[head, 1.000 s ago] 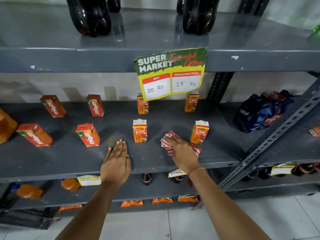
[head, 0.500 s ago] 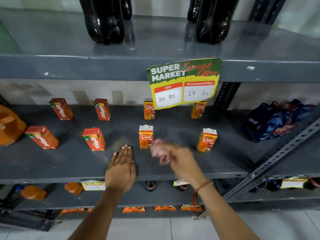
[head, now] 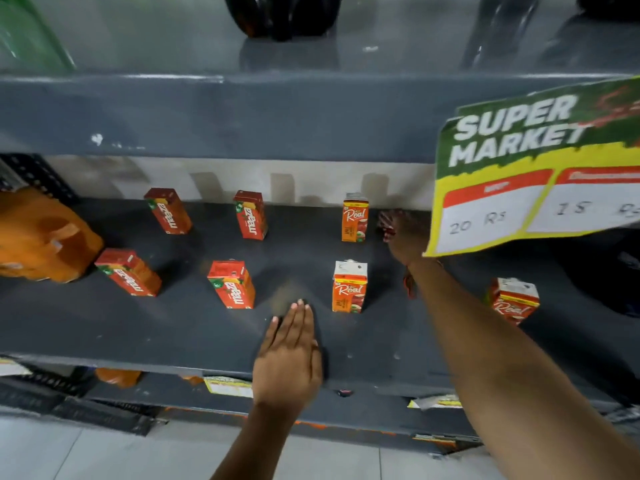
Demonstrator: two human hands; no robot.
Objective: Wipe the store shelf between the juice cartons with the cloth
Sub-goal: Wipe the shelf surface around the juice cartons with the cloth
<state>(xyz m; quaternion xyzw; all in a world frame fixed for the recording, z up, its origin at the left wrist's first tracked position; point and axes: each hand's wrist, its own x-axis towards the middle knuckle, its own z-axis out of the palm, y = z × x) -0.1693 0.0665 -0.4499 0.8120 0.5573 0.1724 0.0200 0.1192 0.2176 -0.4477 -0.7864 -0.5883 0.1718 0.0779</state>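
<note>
**Wiping under way at the back of the shelf, most of the surface still to judge**

The grey shelf [head: 173, 327] fills the middle band of the frame, with the shelf above it across the top and a price sign [head: 533, 168] hanging at the upper right. Its surface looks dull and blurred, so how much is already clean cannot be told; a paler dusty patch [head: 287, 296] shows near centre, just beyond the left fingertips, which suggests that strip is not yet wiped.

Red cartons [head: 231, 284] stand in two rows at centre left, orange cartons [head: 349, 287] in two rows at centre right, one more at the right edge.

The right arm reaches deep toward the back row. The right hand [head: 405, 237], right of centre and partly hidden by the sign, appears closed over the red-and-white cloth [head: 387, 221], which peeks out just right of the rear orange carton. Whether the cloth touches the shelf is unclear.

The left hand [head: 289, 355] lies flat, fingers together, holding nothing, on the front of the shelf at lower centre.

By my reading, the gaps among the red cartons at left are still to do.
</note>
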